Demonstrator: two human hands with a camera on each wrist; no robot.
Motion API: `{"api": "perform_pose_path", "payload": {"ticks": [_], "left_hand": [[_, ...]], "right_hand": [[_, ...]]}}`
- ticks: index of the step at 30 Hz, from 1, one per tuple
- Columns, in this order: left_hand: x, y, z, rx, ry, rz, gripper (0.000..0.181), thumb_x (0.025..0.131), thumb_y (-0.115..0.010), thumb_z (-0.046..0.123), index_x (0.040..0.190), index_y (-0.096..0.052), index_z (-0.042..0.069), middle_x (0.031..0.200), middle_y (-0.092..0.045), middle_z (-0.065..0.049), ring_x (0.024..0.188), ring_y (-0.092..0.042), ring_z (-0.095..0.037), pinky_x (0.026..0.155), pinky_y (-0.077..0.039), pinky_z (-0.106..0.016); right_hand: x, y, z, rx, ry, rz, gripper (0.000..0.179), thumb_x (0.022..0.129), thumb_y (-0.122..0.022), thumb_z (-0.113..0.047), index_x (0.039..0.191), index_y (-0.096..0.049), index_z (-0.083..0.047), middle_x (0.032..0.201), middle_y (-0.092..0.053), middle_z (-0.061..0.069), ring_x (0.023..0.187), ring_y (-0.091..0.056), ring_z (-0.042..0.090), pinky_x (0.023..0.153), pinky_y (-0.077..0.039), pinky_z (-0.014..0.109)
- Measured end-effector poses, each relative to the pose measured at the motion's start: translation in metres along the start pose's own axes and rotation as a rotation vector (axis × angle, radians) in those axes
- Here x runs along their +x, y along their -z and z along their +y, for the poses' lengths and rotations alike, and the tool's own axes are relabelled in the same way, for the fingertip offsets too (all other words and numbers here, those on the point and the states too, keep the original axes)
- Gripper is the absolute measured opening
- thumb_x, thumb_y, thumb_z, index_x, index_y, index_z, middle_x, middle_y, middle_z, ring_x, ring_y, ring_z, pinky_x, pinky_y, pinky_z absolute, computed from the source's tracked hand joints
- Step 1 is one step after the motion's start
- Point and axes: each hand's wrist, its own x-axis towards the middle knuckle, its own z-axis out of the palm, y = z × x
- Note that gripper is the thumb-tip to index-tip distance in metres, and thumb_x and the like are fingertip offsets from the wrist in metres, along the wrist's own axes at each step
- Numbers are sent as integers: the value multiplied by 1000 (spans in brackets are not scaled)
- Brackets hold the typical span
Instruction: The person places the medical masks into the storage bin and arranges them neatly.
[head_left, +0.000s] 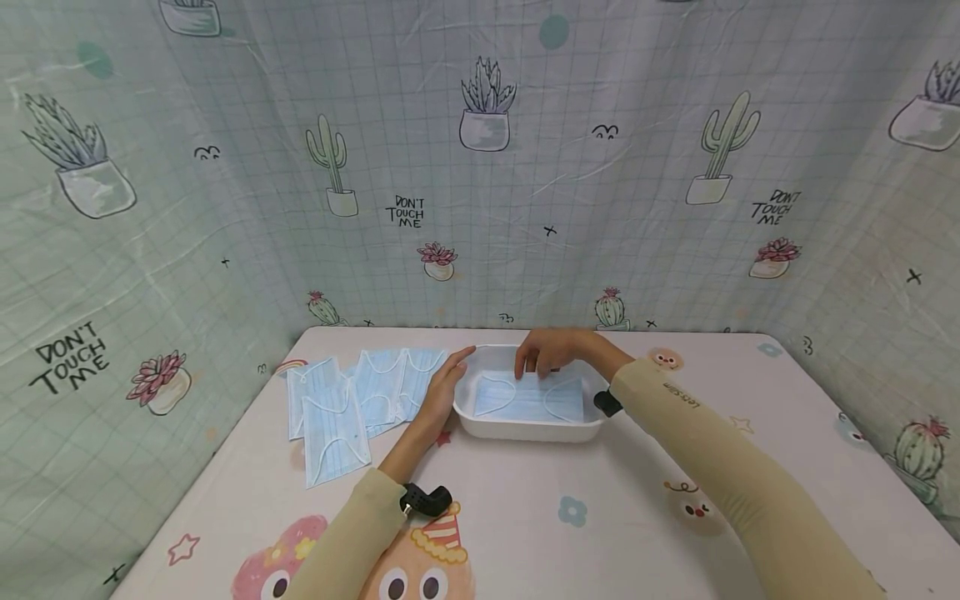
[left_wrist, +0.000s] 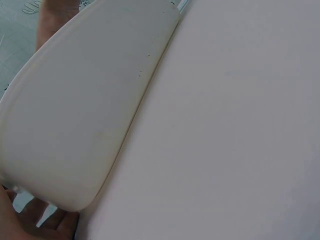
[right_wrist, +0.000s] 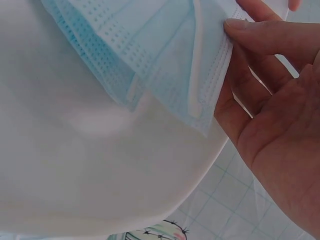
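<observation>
A white plastic basin [head_left: 525, 431] stands on the table, with pale blue pleated face masks inside. My right hand [head_left: 551, 348] reaches over its far side and pinches the edge of the top face mask [right_wrist: 165, 55] between thumb [right_wrist: 245, 31] and fingers. Under that mask lies another face mask [right_wrist: 92, 62], its corner showing in the right wrist view. At the basin's left end my left hand [head_left: 444, 385] rests against the outer wall, fingers extended toward the far rim. The left wrist view has its fingers [left_wrist: 55, 220] beside the basin's lower corner.
Several more face masks [head_left: 333, 425] lie spread and overlapping on the table left of the basin. The pale tabletop [head_left: 637, 517] carries printed cartoon figures. A curtain [head_left: 555, 175] with cactus prints hangs behind and on both sides.
</observation>
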Motion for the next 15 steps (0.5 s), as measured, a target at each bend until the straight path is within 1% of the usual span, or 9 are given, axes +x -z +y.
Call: {"api": "perform_pose_path", "payload": {"ticks": [6, 11, 15], "left_hand": [[0, 0, 1, 3, -7, 2, 45, 112, -35, 28, 154, -48, 19, 165, -41, -9, 157, -30, -34, 129, -17, -59], [0, 0, 1, -5, -12, -1, 46, 112, -35, 27, 155, -47, 17, 165, -41, -10, 156, -30, -35, 128, -18, -59], [0, 0, 1, 3, -9, 4, 46, 112, -35, 27, 154, -48, 17, 165, -41, -10, 157, -30, -35, 129, -17, -59]], "right_hand": [[3, -3, 3, -20, 19, 13, 38, 85, -64, 17, 117, -74, -2, 101, -64, 11, 83, -53, 13, 60, -43, 21], [2, -4, 3, -23, -9, 21, 38, 85, -64, 16, 116, -75, -4, 101, -63, 9, 83, -53, 13, 61, -43, 21], [4, -4, 5, -27, -24, 27, 38, 86, -64, 15, 115, -76, -6, 102, -63, 9, 84, -54, 14, 62, -44, 21]]}}
